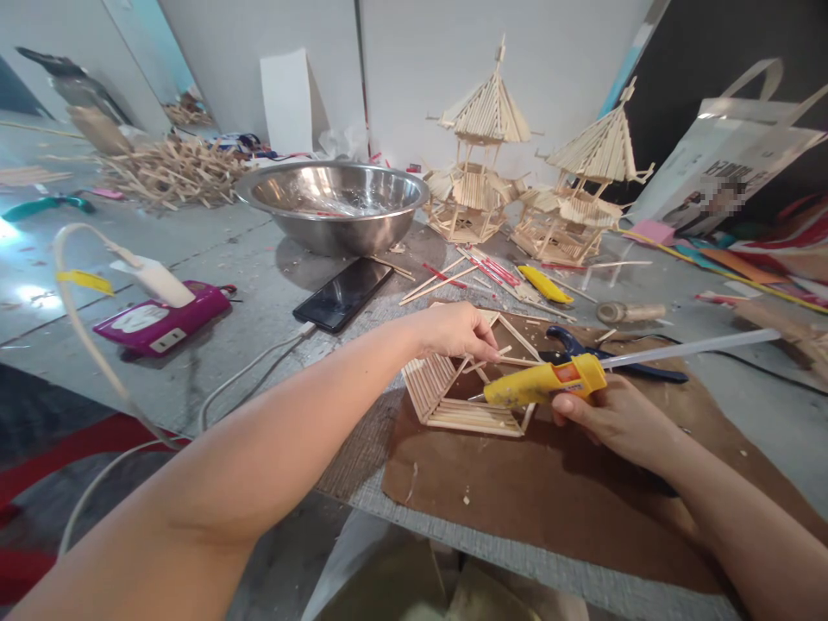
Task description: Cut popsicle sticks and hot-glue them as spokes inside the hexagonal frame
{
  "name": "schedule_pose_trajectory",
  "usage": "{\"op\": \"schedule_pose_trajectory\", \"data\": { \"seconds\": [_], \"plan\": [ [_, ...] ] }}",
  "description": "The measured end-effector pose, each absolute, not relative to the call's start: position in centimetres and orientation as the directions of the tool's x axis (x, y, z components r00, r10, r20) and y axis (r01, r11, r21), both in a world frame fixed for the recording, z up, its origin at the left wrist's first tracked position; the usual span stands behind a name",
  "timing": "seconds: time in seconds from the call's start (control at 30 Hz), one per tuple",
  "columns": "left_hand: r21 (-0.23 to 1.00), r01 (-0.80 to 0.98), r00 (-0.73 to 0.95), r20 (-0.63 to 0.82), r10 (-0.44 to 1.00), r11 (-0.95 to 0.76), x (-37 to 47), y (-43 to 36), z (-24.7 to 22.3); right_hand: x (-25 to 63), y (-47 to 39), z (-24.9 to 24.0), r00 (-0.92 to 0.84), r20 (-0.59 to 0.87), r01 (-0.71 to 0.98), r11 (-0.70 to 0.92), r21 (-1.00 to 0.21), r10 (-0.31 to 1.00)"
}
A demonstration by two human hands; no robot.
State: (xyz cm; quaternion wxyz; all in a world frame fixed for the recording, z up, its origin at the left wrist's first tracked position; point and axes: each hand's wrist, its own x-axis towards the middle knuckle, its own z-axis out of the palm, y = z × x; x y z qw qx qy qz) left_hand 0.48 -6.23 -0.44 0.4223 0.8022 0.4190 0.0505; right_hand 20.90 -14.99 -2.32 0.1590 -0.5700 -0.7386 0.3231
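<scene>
My right hand (pixel 599 414) is wrapped round a yellow glue gun (pixel 543 381), with a long clear glue stick (pixel 692 347) jutting from its back. The gun's nozzle points left, over a wooden stick frame (pixel 475 417) with slatted panels, lying on a brown cloth (pixel 517 492). My left hand (pixel 466 332) is above the frame's upper part, thumb and fingers pinched on a small wooden stick (pixel 504 353). Whether the nozzle touches the frame cannot be made out.
Behind are a steel bowl (pixel 336 220), two stick pavilions (pixel 485 121) (pixel 599 155), a yellow cutter (pixel 544 284) and loose sticks. Dark blue pliers (pixel 637 369) lie right. A phone (pixel 342 294), cables and a purple power block (pixel 165 323) stand left.
</scene>
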Motion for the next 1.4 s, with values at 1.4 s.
{"op": "schedule_pose_trajectory", "data": {
  "seconds": [1.4],
  "plan": [
    [0.537, 0.646, 0.762, -0.413, 0.499, -0.542, 0.7, -7.1, 0.3, 24.9, -14.9, -1.8, -0.203, -0.112, 0.695, 0.063, -0.716, 0.973]
  ]
}}
